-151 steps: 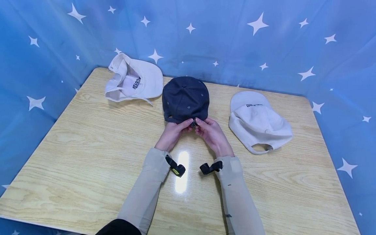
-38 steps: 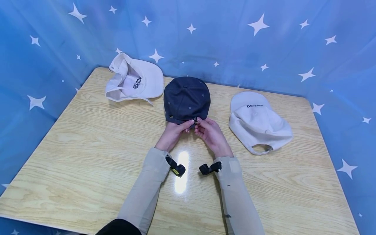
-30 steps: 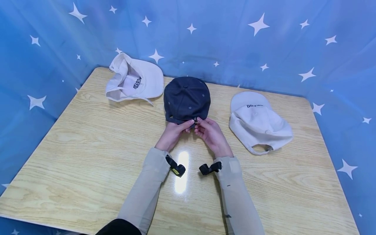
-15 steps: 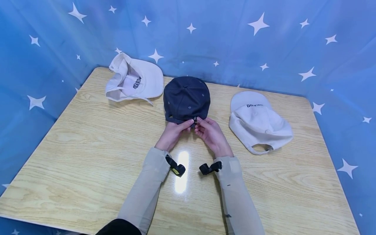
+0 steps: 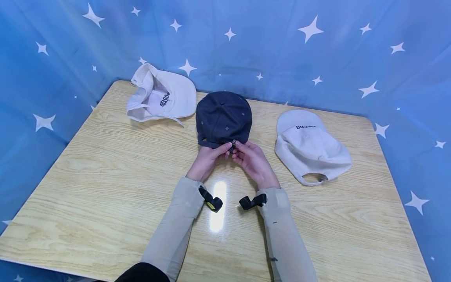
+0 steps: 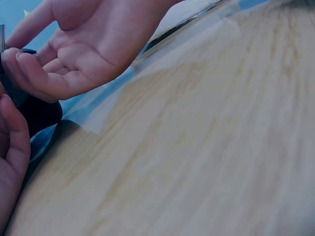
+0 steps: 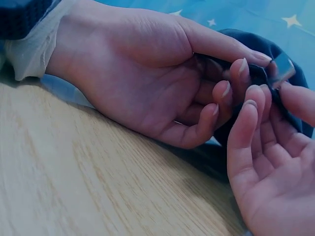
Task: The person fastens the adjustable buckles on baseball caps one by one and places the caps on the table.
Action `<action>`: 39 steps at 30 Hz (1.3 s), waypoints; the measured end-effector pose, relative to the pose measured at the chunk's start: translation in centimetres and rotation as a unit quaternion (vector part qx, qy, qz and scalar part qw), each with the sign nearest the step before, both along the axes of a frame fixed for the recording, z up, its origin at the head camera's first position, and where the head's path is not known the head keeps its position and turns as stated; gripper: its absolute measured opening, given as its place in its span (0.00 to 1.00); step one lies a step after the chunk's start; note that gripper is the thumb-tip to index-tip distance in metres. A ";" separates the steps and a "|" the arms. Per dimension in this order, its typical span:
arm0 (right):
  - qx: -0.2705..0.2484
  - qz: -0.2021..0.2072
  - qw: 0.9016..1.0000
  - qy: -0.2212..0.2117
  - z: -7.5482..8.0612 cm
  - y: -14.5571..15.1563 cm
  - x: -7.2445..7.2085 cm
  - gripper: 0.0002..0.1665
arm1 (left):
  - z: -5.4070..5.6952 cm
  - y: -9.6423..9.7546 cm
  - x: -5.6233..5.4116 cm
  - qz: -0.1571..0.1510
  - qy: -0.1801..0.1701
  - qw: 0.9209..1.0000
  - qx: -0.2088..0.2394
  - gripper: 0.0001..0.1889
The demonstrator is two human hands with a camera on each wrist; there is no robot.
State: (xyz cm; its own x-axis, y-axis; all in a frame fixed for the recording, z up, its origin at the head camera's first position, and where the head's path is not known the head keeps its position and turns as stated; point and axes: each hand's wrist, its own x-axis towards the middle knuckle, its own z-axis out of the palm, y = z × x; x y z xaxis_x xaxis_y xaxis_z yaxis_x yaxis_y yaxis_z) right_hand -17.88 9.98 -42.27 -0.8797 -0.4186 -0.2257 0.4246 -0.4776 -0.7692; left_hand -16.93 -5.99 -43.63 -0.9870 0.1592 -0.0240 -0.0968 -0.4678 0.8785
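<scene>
A dark navy baseball cap (image 5: 223,117) lies crown up at the back middle of the table, its rear strap facing me. My left hand (image 5: 206,159) pinches the strap between thumb and fingers, left of the small metal buckle (image 7: 283,70). At the buckle's right side, my right hand (image 5: 254,162) pinches the strap end by the clasp, its other fingers curled below. In the right wrist view the left hand (image 7: 147,69) comes from the left and the right hand (image 7: 275,172) from the lower right. Fingers partly hide the strap, so its threading cannot be told.
A white cap (image 5: 179,94) lies on its side at the back left, inside showing. Another white cap (image 5: 310,145) sits crown up on the right, rear opening toward me. A blue star-patterned curtain (image 5: 246,47) surrounds the wooden table (image 5: 105,176).
Both hands stay at the strap throughout. Over the last seconds the fingertips and buckle shift only slightly, and the navy cap sits a touch farther right than five seconds ago. The white caps are still.
</scene>
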 end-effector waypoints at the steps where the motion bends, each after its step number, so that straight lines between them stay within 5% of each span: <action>1: 0.003 0.003 1.000 0.002 0.0 0.0 0.0 0.04 | 0.0 0.0 0.0 0.001 -0.002 1.000 0.001 0.11; 26: 0.018 0.012 1.000 0.004 0.0 0.1 0.0 0.04 | -0.2 0.1 -0.1 0.011 -0.020 0.999 -0.031 0.12; 39: -0.064 0.028 0.997 0.041 -0.4 0.0 0.0 0.06 | -0.1 0.2 0.0 0.002 -0.024 0.999 -0.033 0.11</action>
State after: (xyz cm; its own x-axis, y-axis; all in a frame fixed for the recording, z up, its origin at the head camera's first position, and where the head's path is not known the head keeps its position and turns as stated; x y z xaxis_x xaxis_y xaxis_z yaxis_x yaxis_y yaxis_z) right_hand -17.90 9.99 -42.64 -0.8677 -0.4877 -0.0956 0.3911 -0.5513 -0.7370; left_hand -16.91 -5.82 -43.76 -0.9851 0.1511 -0.0817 -0.1376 -0.4093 0.9020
